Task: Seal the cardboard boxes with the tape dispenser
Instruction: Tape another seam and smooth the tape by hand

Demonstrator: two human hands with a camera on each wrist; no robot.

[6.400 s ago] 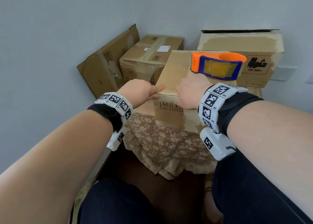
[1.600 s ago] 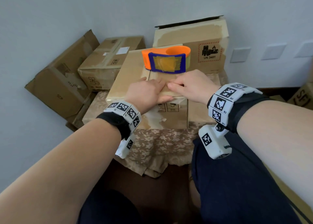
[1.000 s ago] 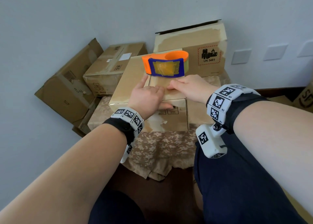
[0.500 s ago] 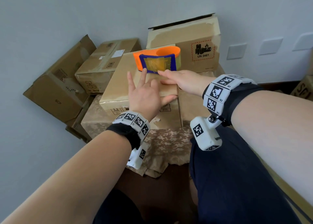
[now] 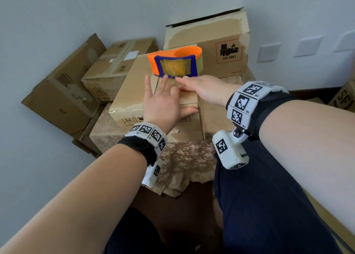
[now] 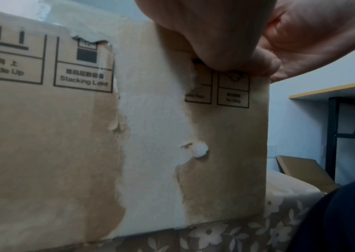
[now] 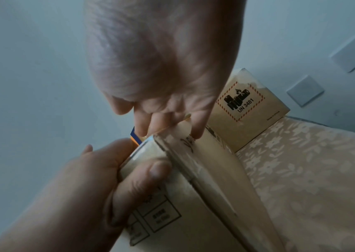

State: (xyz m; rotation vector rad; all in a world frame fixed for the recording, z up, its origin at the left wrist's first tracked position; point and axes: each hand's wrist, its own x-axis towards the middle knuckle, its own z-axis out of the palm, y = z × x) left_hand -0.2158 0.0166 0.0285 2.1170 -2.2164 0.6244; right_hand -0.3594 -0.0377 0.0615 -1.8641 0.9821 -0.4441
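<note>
My left hand [image 5: 163, 107] flat on box [image 5: 132, 92] top, fingers spread, thumb on front face. Right hand [image 5: 203, 88] flat, fingers straight, near tape dispenser [image 5: 174, 63] – sits at box's far end. Dispenser prob light, rigid plastic – grab orange body, avoid sticky tape w/ fingers.

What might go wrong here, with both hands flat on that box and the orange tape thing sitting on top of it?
1. The orange and blue tape dispenser sits loose on the brown cardboard box, just beyond the right hand; a forward sweep might knock it off.
2. The left hand covers the top while its thumb hooks over the front edge; if it lifts, the flaps may spring up.
3. The front face is already torn, so new tape may grip poorly there.
</note>
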